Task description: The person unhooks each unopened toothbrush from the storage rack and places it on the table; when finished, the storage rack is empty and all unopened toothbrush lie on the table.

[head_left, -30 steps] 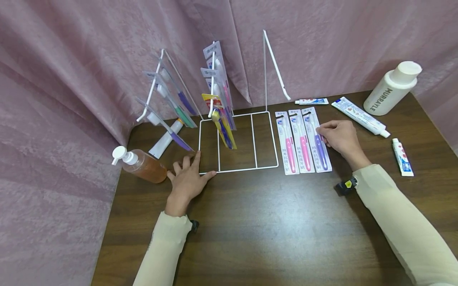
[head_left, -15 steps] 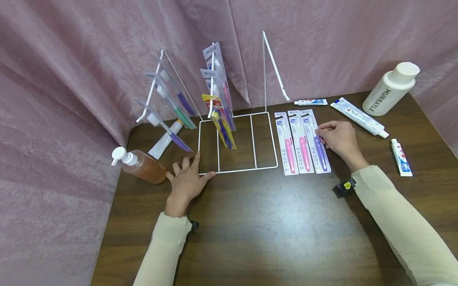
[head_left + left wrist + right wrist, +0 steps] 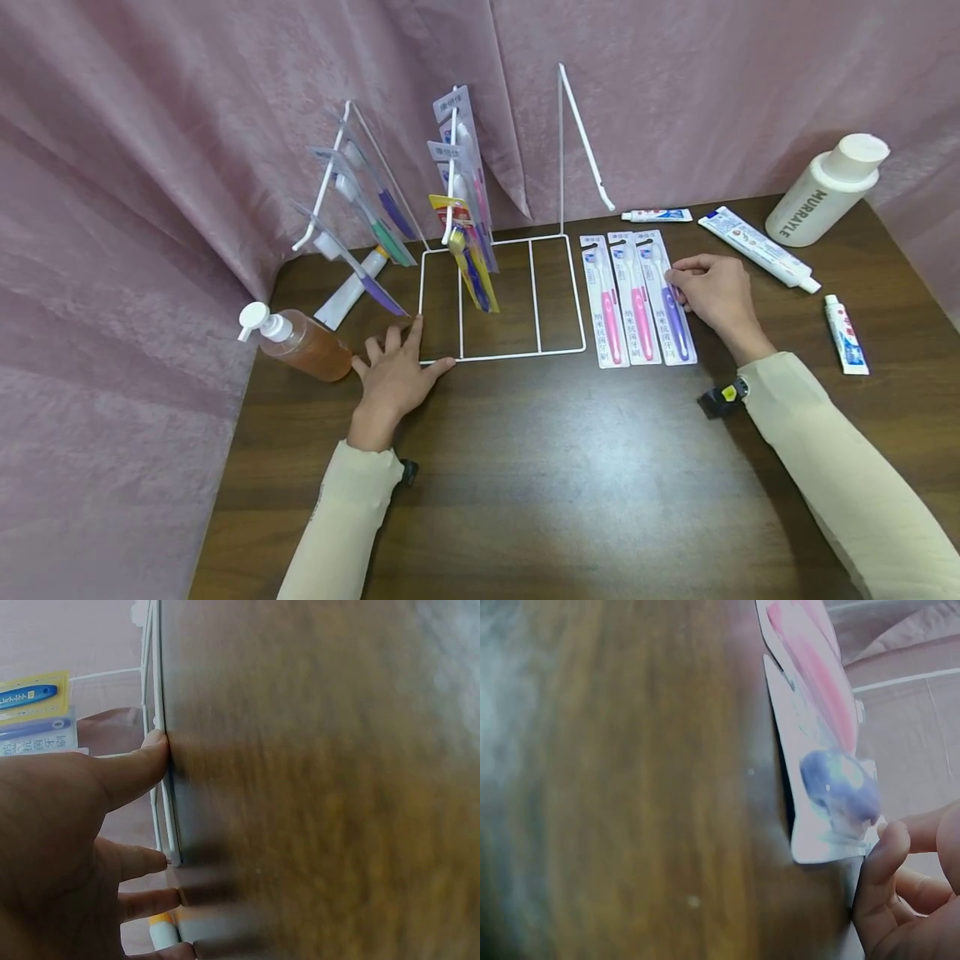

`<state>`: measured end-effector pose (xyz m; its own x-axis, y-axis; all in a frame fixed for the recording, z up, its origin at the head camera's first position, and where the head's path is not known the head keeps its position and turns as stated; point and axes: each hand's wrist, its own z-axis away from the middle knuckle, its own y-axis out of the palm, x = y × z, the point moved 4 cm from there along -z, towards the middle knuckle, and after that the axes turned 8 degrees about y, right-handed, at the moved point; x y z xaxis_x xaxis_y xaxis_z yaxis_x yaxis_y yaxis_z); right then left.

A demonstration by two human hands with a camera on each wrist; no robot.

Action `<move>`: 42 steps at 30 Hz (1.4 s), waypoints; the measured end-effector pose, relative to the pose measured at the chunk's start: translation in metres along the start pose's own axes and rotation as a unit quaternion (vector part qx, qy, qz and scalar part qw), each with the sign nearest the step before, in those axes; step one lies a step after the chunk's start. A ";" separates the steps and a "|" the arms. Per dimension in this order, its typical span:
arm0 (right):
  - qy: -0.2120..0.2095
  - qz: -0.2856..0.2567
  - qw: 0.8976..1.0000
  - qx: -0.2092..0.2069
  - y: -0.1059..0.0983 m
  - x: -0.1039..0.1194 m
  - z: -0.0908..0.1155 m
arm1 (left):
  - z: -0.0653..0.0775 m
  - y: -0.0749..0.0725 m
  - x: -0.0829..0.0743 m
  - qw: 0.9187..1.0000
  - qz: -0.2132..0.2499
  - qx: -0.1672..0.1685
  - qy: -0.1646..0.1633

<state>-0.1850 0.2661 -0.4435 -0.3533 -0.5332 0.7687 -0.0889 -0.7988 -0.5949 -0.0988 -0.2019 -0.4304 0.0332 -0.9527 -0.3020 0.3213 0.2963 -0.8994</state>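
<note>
My left hand lies with fingers spread at the front left corner of the white wire rack. In the left wrist view its thumb touches the rack's bottom wire. My right hand pinches the right edge of a packaged purple toothbrush, which lies flat on the table. Two packaged pink toothbrushes, one in the middle and one on the left, lie beside it in a row. On the rack's middle arm hang several packs, a yellow toothbrush pack in front.
Packaged toothbrushes hang on the rack's left arm; its right arm holds none. A pump bottle stands left, near a white tube. Toothpaste tubes and a white bottle are at the right, with a curtain behind.
The purple toothbrush pack has shifted slightly toward me, its lower end now about level with the pink ones. The left hand stays in place on the rack.
</note>
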 end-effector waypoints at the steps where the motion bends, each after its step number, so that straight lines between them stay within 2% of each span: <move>1: -0.004 0.002 1.000 -0.004 0.000 0.002 0.001 | 0.000 -0.001 0.000 1.000 0.000 0.000 -0.001; 10: -0.057 0.000 0.998 -0.039 0.007 0.026 0.017 | 0.001 -0.004 0.001 1.000 0.002 -0.001 -0.002; 13: -0.082 -0.006 0.995 -0.052 0.011 0.042 0.026 | 0.001 -0.003 0.001 1.000 0.004 -0.001 -0.002; 17: -0.122 -0.043 0.990 -0.052 0.018 0.068 0.039 | 0.000 -0.003 0.001 1.000 0.001 -0.001 -0.001; 21: -0.183 -0.092 0.978 -0.035 0.028 0.097 0.056 | 0.000 -0.003 0.001 1.000 0.001 -0.003 0.000; 24: -0.214 -0.131 0.968 -0.010 0.038 0.117 0.070 | 0.001 -0.003 0.001 1.000 0.004 -0.003 0.000; 29: -0.230 -0.178 0.956 0.045 0.056 0.149 0.094 | 0.000 -0.001 0.002 1.000 0.005 -0.001 -0.001; 31: -0.243 -0.180 0.951 0.058 0.063 0.160 0.104 | 0.000 0.000 0.002 1.000 0.006 -0.001 -0.001; 37: -0.270 -0.171 0.945 0.070 0.081 0.186 0.120 | 0.000 0.000 0.002 1.000 0.001 -0.002 0.000; 42: -0.277 -0.196 0.938 0.079 0.095 0.198 0.125 | 0.000 0.000 0.001 1.000 0.002 -0.003 -0.001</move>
<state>-0.1466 0.0502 -0.3184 0.2186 -0.2185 0.9510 0.0430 -0.9715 -0.2331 -0.0990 -0.2034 -0.4306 0.0360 -0.9514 -0.3060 0.3148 0.3014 -0.9000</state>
